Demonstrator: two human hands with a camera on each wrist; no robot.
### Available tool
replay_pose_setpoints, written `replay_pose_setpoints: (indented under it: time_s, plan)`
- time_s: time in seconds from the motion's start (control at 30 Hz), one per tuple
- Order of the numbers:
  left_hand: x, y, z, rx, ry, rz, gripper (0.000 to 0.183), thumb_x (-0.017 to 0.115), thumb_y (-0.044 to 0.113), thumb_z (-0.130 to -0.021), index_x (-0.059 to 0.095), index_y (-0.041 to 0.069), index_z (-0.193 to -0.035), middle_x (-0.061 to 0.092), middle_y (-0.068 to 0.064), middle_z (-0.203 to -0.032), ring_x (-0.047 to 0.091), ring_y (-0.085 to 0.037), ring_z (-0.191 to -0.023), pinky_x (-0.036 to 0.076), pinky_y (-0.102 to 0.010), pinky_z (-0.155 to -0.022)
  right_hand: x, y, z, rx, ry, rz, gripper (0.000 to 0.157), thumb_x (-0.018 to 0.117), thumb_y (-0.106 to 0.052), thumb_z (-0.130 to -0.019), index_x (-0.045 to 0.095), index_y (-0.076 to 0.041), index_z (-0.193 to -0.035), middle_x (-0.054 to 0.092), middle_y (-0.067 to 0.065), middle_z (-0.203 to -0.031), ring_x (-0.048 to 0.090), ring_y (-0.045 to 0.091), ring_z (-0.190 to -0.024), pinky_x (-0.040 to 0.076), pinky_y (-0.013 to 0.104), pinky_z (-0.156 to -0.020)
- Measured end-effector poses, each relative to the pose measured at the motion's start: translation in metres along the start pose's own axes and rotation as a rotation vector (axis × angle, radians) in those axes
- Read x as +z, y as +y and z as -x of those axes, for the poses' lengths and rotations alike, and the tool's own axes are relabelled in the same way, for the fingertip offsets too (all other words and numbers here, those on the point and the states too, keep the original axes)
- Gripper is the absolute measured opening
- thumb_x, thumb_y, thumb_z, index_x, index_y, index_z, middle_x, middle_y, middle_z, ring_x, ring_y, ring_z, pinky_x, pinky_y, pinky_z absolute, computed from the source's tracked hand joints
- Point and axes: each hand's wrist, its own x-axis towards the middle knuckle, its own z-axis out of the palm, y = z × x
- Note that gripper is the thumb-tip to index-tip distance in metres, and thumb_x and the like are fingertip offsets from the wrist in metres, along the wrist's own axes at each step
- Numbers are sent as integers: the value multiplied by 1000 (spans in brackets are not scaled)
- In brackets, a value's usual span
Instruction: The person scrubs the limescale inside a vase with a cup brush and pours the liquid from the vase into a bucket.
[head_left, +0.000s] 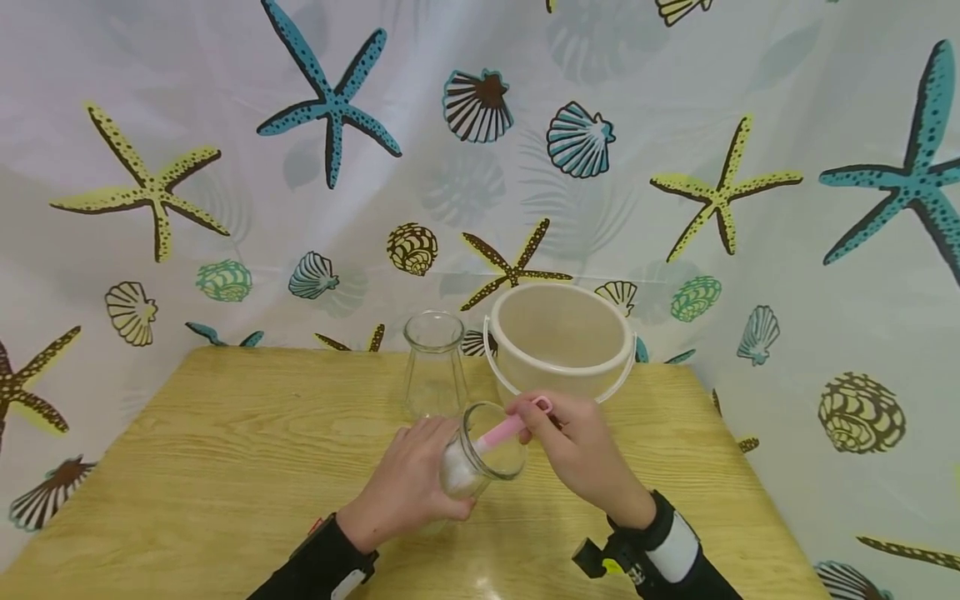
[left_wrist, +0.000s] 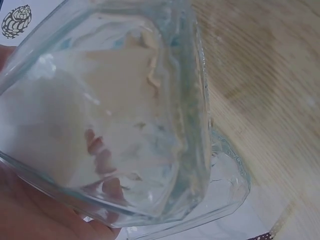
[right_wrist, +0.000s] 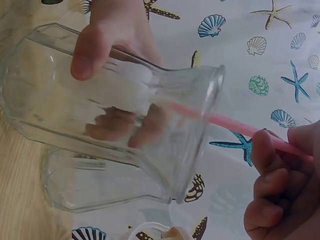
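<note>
My left hand (head_left: pixel 408 479) grips a clear faceted glass vase (right_wrist: pixel 37 95) round its body and holds it tilted, mouth to the right. Between the thumb and fingers of my right hand (head_left: pixel 573 450) is the pink handle of a bottle brush (head_left: pixel 501 432). The brush reaches through the vase's flared mouth, and its white, sponge-like head (right_wrist: pixel 132 95) sits inside the body. In the left wrist view the vase's thick base (left_wrist: pixel 187 125) faces the camera. My left fingers show through the glass in the right wrist view.
A second glass vase (head_left: pixel 435 379) stands upright behind the held one. To its right is a cream bucket (head_left: pixel 551 379) with its handle hanging down. The wooden table (head_left: pixel 247 450) meets a white curtain (head_left: pixel 420 200) printed with starfish and shells.
</note>
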Motion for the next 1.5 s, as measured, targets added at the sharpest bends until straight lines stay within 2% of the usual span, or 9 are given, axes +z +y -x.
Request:
replay_pose_setpoints:
  time_s: [0.17,0.4,0.6,0.73,0.83,1.0,1.13,1.37,1.5]
  plan:
    - [0,0,0,6,-3,-17,91,77,59,-57,46,20,-134,55,4,-111,44,-14,-99,42,-42,-74,16,9,6,32,-101,23,14,58,-10,-95,71,-14,-92,64,-6,-69,49,8,-52,39,20,-42]
    - [1,2,-1,27,-2,-28,93,77,60,-58,45,18,-135,55,0,-122,44,-18,-113,42,-50,-83,21,-13,1,61,-225,-54,16,54,1,-95,70,-1,-93,67,9,-76,54,8,-62,46,24,-51]
    - [0,3,0,17,6,-22,91,77,58,-56,47,17,-131,55,3,-113,44,-15,-102,42,-43,-74,5,-17,-5,99,-111,-77,19,52,4,-95,70,-2,-90,66,12,-68,52,15,-56,37,18,-48]
    - [1,2,0,14,15,-10,90,78,57,-55,47,19,-130,54,5,-111,43,-14,-99,41,-40,-73,-10,-22,-8,112,-11,-114,20,49,9,-94,68,4,-88,63,19,-68,56,27,-60,44,17,-53]
    - [2,2,0,17,18,-7,88,78,56,-55,47,21,-130,54,6,-112,43,-13,-101,41,-40,-74,-19,-24,-8,67,44,-80,21,48,13,-93,67,7,-87,61,19,-65,54,27,-58,44,19,-50]
    - [2,0,0,2,14,25,88,80,51,-56,46,21,-131,54,7,-114,43,-13,-105,41,-44,-78,-29,-26,-10,3,113,-24,23,48,14,-92,67,3,-85,60,15,-62,52,21,-55,33,26,-39]
    - [0,-1,1,-14,15,37,86,81,50,-55,48,21,-129,54,8,-110,44,-13,-102,41,-44,-77,-25,-26,-10,1,101,-30,23,48,14,-92,67,3,-86,61,14,-63,52,21,-55,32,26,-39]
    - [0,-1,0,-27,-1,41,87,79,55,-55,47,22,-129,53,9,-107,43,-11,-96,40,-40,-73,-6,-25,-6,29,19,-62,21,49,12,-92,67,3,-88,62,16,-66,55,20,-58,41,23,-45]
    - [0,-1,1,-31,-6,46,88,79,56,-56,45,23,-131,53,9,-109,43,-11,-97,40,-40,-74,4,-23,-5,46,-18,-59,19,51,9,-93,68,2,-88,64,13,-66,52,16,-53,32,21,-41]
